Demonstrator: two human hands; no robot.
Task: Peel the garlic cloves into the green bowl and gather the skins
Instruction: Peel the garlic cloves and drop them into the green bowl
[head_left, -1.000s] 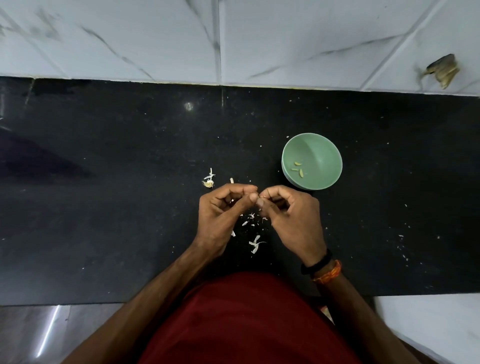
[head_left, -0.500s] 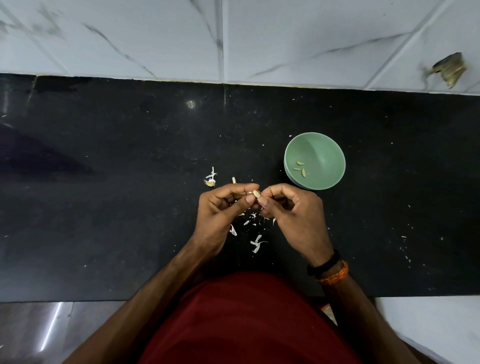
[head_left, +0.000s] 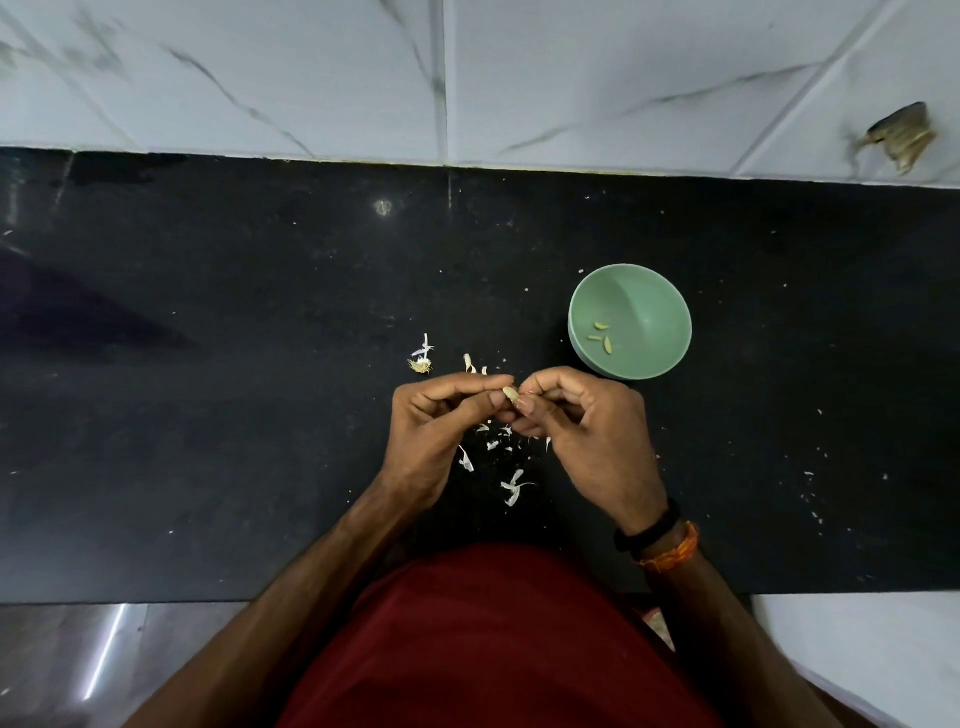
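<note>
Garlic clove (head_left: 510, 393) pinched btwn both hands above black tabletop (head_left: 208, 415). Left hand (head_left: 436, 431) and right hand (head_left: 582, 436) each grip it w/ thumb and fingertips, other fingers curled. Green bowl (head_left: 654, 291) near right hand, holds three peeled cloves (head_left: 601, 335). Skins (head_left: 498, 457) scattered on tabletop under and beside hands.

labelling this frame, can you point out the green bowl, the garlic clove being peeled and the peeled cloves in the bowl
green bowl (head_left: 660, 291): head view, bare inner wall near the far rim.
garlic clove (head_left: 511, 393): head view, its exposed pale tip between both hands' fingertips.
peeled cloves (head_left: 602, 335): head view, middle of the group on the bowl's floor.
</note>
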